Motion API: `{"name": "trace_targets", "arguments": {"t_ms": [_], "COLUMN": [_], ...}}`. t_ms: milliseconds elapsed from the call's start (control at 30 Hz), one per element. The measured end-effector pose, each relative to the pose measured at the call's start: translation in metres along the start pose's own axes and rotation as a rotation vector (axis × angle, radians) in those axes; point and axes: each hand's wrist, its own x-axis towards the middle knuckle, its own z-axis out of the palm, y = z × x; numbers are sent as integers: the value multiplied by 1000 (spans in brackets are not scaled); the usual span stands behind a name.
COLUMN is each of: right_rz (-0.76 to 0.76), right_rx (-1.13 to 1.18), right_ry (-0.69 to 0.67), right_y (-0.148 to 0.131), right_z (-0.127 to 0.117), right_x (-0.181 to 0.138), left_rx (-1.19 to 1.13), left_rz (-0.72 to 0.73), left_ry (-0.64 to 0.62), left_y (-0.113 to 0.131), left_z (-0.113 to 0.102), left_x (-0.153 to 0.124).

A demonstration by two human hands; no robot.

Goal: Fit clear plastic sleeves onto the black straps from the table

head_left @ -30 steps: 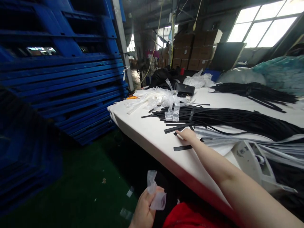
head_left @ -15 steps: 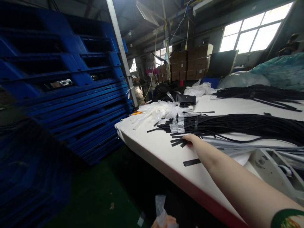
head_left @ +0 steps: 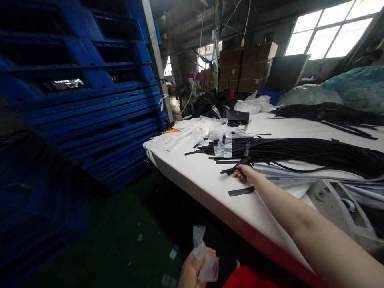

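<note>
My right hand (head_left: 243,173) reaches over the table edge, its fingers closed around a few short ends of black flat strips (head_left: 232,169). A large bundle of long black strips (head_left: 288,154) lies just beyond it, with clear tape (head_left: 223,146) across its near end. One separate black strip (head_left: 241,192) lies closer to me, partly hidden by my forearm. Low in the view, off the table, my left hand (head_left: 192,268) is closed on a translucent plastic strip (head_left: 199,240). Part of that strip folds out below the fingers.
The white-covered table (head_left: 180,172) bears crumpled plastic (head_left: 204,130), a black pouch (head_left: 237,117), another black bundle (head_left: 327,112) and a white crate (head_left: 324,196). Stacked blue pallets (head_left: 99,108) stand left beside a metal post (head_left: 157,60). Plastic scraps (head_left: 173,252) lie on the green floor.
My left hand with the plastic strip has risen further into view. My right hand has gathered the short black strip ends, which were fanned out before, closer together. The camera has shifted slightly.
</note>
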Motion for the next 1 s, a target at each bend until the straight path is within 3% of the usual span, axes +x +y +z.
{"name": "trace_targets", "arguments": {"t_ms": [300, 433, 567, 633, 733, 1000], "right_rz": [-208, -325, -496, -572, -626, -673], "right_rx": [-20, 104, 304, 383, 358, 122], "right_ry": [58, -60, -418, -523, -506, -440], "right_y": [14, 28, 47, 53, 56, 59], "right_z": [-39, -17, 16, 22, 23, 20], "right_x": [-33, -71, -136, -162, -177, -175], "left_rx": [-7, -20, -17, -8, 12, -9], "left_rz": [-46, -47, -10, 12, 27, 87], "left_ry": [-29, -33, -93, -130, -160, -177], "left_y": [26, 31, 34, 38, 43, 58], "left_z": [10, 15, 17, 16, 14, 14], "left_x": [13, 17, 19, 20, 22, 30]}}
